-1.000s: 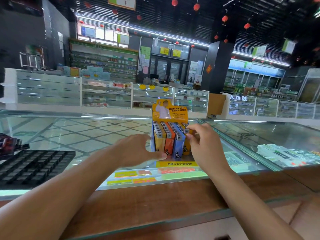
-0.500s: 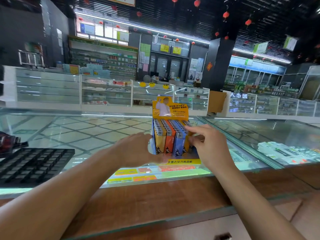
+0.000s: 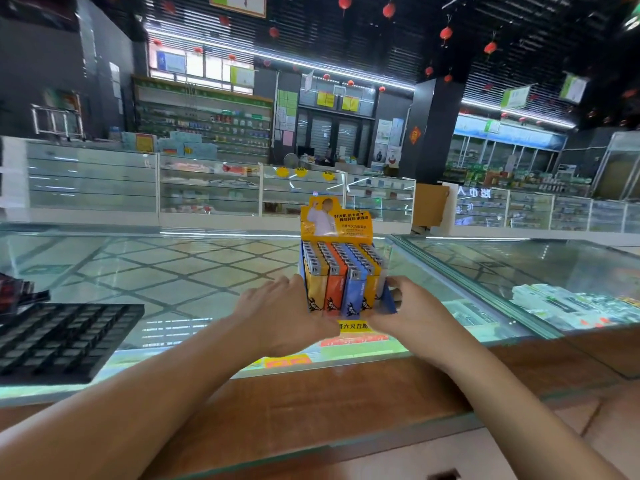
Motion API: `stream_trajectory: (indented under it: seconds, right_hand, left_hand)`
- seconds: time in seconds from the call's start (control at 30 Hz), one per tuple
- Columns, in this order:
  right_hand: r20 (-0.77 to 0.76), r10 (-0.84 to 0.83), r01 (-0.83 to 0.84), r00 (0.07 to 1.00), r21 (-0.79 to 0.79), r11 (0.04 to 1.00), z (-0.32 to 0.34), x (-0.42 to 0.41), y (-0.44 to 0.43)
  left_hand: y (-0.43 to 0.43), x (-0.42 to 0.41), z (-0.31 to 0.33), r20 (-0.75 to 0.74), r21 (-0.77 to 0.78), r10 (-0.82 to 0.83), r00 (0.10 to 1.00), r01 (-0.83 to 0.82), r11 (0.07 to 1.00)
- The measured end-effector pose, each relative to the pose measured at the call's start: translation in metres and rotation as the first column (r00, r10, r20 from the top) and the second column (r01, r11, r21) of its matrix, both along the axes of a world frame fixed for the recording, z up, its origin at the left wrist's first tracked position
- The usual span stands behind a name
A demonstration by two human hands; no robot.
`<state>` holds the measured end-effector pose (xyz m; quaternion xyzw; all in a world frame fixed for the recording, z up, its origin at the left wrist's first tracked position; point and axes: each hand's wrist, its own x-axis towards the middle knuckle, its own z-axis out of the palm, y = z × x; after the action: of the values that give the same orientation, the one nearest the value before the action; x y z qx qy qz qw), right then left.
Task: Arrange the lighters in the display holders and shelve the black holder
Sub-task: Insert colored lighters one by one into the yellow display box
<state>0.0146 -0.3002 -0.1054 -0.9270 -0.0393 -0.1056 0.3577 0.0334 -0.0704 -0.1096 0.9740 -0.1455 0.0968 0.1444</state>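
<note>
One yellow holder [image 3: 336,220] with four lighters [image 3: 335,289] across its front: two yellow, one orange, one blue. One black holder [image 3: 59,341]. Two hands: left hand [image 3: 277,313], right hand [image 3: 412,317].

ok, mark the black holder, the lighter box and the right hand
black holder [image 3: 59,341]: head view, middle of its slotted top.
lighter box [image 3: 335,220]: head view, yellow header card.
right hand [image 3: 412,317]: head view, back of the hand.

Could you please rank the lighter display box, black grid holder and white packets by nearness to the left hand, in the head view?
1. Yellow cardboard lighter display box: touching the left hand, at its right.
2. Black gridded plastic holder: left, on the glass counter.
3. White packets: far right, beneath that glass.
</note>
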Motion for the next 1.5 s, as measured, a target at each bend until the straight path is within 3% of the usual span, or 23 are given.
stream_trajectory:
  seconds: [0.23, 0.43, 0.83, 1.1, 1.2, 1.33, 1.5]
  right_hand:
    - [0.05, 0.081, -0.077, 0.996, -0.079, 0.994, 0.001, 0.035, 0.013]
    - [-0.011, 0.067, -0.067, 0.998, -0.025, 0.997, 0.004, 0.08, 0.019]
    - [-0.014, 0.001, -0.001, 1.0, 0.006, 1.0, 0.005, 0.122, 0.039]
    - [0.139, -0.098, 0.1, 0.985, -0.006, 0.995, -0.014, 0.127, 0.058]
    - [0.219, -0.153, 0.179, 0.964, -0.107, 0.978, -0.008, 0.113, 0.061]
    - [0.378, -0.16, 0.321, 0.912, -0.415, 0.851, 0.001, 0.09, 0.061]
    - [0.362, 0.013, 0.212, 0.932, -0.576, 0.79, 0.017, 0.044, 0.095]
  left_hand:
    - [-0.003, 0.025, -0.003, -0.006, -0.012, 0.158, 0.987, -0.158, 0.987]
    - [-0.007, 0.047, 0.009, -0.089, 0.045, 0.239, 0.967, -0.236, 0.971]
    - [-0.006, 0.077, 0.009, 0.029, 0.054, 0.334, 0.942, -0.335, 0.941]
    - [-0.007, 0.065, 0.013, 0.042, 0.074, 0.367, 0.929, -0.369, 0.926]
    - [0.007, 0.045, 0.023, 0.083, 0.145, 0.34, 0.937, -0.349, 0.926]
    - [0.043, 0.018, 0.041, 0.233, 0.378, 0.287, 0.929, -0.359, 0.854]
    - [0.098, -0.038, 0.06, 0.266, 0.402, 0.314, 0.912, -0.4, 0.824]
